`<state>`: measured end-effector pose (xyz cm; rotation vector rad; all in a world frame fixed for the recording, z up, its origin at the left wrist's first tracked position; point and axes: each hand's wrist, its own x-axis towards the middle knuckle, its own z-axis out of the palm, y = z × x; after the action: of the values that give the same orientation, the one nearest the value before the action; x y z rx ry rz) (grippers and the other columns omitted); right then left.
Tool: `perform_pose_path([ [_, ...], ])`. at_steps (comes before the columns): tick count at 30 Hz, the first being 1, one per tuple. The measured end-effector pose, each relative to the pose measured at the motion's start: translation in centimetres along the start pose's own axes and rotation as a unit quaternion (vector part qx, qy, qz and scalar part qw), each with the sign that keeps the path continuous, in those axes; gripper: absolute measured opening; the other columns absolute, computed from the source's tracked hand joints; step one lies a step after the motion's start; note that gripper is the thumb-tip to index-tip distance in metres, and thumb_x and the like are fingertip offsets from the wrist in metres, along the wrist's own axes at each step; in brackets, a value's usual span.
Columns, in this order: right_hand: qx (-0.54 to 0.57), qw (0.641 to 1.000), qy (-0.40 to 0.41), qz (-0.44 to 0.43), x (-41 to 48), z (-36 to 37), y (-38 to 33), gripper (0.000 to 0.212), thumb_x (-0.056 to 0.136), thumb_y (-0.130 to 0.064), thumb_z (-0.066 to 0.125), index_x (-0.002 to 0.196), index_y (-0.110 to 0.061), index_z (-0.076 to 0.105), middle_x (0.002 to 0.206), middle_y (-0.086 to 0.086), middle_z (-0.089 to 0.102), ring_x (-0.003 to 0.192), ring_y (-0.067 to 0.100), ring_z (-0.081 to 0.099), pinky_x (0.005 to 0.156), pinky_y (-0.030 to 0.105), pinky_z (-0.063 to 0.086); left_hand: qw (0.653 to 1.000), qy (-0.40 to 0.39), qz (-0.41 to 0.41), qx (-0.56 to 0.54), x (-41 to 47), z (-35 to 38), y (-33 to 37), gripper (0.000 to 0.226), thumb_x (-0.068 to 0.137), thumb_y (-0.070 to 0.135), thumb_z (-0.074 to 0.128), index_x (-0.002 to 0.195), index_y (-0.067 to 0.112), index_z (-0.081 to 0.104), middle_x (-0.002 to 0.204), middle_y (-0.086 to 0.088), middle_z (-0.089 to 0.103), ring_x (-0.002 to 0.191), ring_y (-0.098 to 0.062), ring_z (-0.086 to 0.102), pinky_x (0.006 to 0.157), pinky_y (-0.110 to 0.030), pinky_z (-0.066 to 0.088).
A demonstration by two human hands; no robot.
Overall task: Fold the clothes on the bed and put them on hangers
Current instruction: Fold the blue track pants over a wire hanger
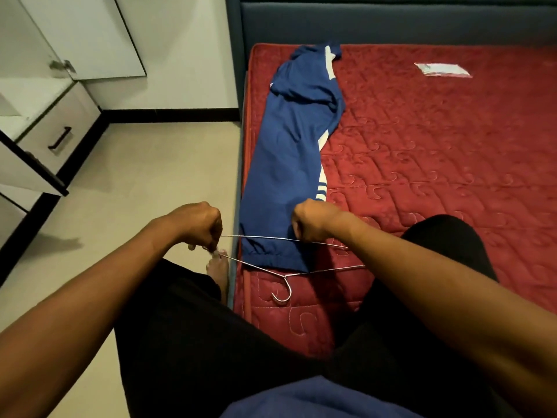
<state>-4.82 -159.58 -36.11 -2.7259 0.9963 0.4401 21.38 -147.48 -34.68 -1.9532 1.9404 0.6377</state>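
Blue track pants [289,164] laid lengthwise along the bed's [437,152] left edge, wire hanger [285,276] held above its near-left corner, left hand [199,224] fingers pinching the hanger's end, right hand [313,220] fingers clenched round its bar, hook towards the person.

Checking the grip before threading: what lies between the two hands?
In the head view, the wire hanger stretches from the left hand to the right hand, its bar crossing the blue trousers on the red mattress.
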Motion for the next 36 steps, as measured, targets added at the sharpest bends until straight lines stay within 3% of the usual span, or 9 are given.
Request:
perform_pose_path([
  [5, 0.037, 0.994, -0.023, -0.103, -0.9, 0.5, -1.9, 0.017, 0.079, -0.010, 0.068, 0.089, -0.019, 0.078, 0.091, 0.000, 0.076, 0.082, 0.023, 0.067, 0.066, 0.024, 0.044, 0.982, 0.159, 0.101, -0.013, 0.3, 0.1, 2.2, 0.015, 0.080, 0.038, 0.080, 0.080, 0.023, 0.077, 0.072, 0.008, 0.073, 0.066, -0.010, 0.066, 0.066, -0.033, 0.056],
  [11, -0.016, 0.996, -0.005, -0.086, -2.0, 1.7, -3.2, 0.041, 0.080, -0.048, 0.077, 0.084, -0.010, 0.066, 0.085, 0.009, 0.070, 0.075, 0.029, 0.063, 0.061, 0.032, 0.047, 0.964, 0.172, 0.200, 0.035, 1.8, 4.1, 5.9, 0.022, 0.078, 0.030, 0.055, 0.078, 0.015, 0.070, 0.078, -0.004, 0.068, 0.070, -0.027, 0.064, 0.063, -0.041, 0.052],
  [17, 0.053, 0.994, -0.015, -0.094, -1.8, 1.3, -2.9, 0.032, 0.082, -0.039, 0.068, 0.084, -0.007, 0.070, 0.084, 0.014, 0.072, 0.078, 0.034, 0.067, 0.064, 0.038, 0.055, 0.968, 0.179, 0.143, 0.098, 1.4, 4.0, 6.5, 0.067, 0.078, 0.087, 0.042, 0.083, 0.024, 0.064, 0.082, 0.005, 0.064, 0.072, -0.019, 0.062, 0.061, -0.033, 0.049],
  [23, 0.231, 0.973, 0.021, 0.001, -0.4, -0.9, 1.2, 0.028, 0.095, -0.029, 0.057, 0.083, -0.004, 0.065, 0.080, 0.006, 0.062, 0.076, 0.019, 0.055, 0.075, 0.043, 0.050, 0.963, 0.230, 0.079, 0.113, 2.8, 1.5, 8.7, 0.030, 0.082, 0.042, 0.061, 0.101, 0.019, 0.061, 0.106, -0.005, 0.068, 0.099, -0.033, 0.066, 0.074, -0.036, 0.049],
  [25, 0.335, 0.940, 0.059, 0.017, -0.3, -1.2, 2.4, 0.031, 0.099, -0.028, 0.059, 0.085, 0.000, 0.062, 0.076, 0.006, 0.054, 0.071, 0.017, 0.048, 0.070, 0.040, 0.046, 0.966, 0.238, 0.083, 0.055, 3.2, -0.4, 8.5, 0.018, 0.080, 0.035, 0.060, 0.091, 0.020, 0.058, 0.097, -0.006, 0.068, 0.091, -0.033, 0.066, 0.067, -0.034, 0.044],
  [28, 0.463, 0.885, 0.027, 0.034, -1.2, -2.3, 3.0, 0.055, 0.091, -0.064, 0.062, 0.107, -0.011, 0.063, 0.081, 0.001, 0.067, 0.071, 0.013, 0.063, 0.070, 0.034, 0.052, 0.959, 0.251, 0.092, -0.095, 4.0, -3.4, 7.3, 0.017, 0.073, 0.035, 0.053, 0.072, 0.018, 0.054, 0.071, -0.004, 0.064, 0.070, -0.029, 0.063, 0.057, -0.034, 0.040],
  [30, 0.438, 0.899, -0.019, 0.010, -1.5, -3.0, 3.3, 0.058, 0.080, -0.066, 0.073, 0.116, -0.022, 0.061, 0.092, -0.006, 0.070, 0.079, 0.010, 0.068, 0.075, 0.031, 0.054, 0.946, 0.256, 0.089, -0.176, 4.6, -5.5, 6.9, 0.025, 0.076, 0.036, 0.057, 0.070, 0.013, 0.061, 0.066, -0.004, 0.065, 0.062, -0.023, 0.063, 0.055, -0.039, 0.047],
  [33, 0.321, 0.947, 0.003, -0.009, -0.1, -2.7, 3.9, 0.042, 0.071, -0.035, 0.093, 0.096, -0.018, 0.064, 0.084, -0.007, 0.066, 0.072, 0.009, 0.062, 0.066, 0.032, 0.052, 0.918, 0.238, 0.076, -0.307, 6.4, -7.3, 6.1, 0.027, 0.084, 0.036, 0.071, 0.076, 0.011, 0.069, 0.072, -0.013, 0.070, 0.060, -0.021, 0.068, 0.057, -0.039, 0.055],
  [36, 0.421, 0.906, 0.054, 0.000, 2.1, -4.3, 6.0, 0.022, 0.082, 0.001, 0.074, 0.071, -0.014, 0.062, 0.061, -0.007, 0.061, 0.054, 0.007, 0.058, 0.056, 0.027, 0.048, 0.865, 0.238, 0.047, -0.438, 8.6, -9.3, 5.5, 0.036, 0.084, 0.043, 0.070, 0.091, 0.008, 0.073, 0.089, -0.011, 0.076, 0.082, -0.028, 0.074, 0.080, -0.050, 0.058],
])
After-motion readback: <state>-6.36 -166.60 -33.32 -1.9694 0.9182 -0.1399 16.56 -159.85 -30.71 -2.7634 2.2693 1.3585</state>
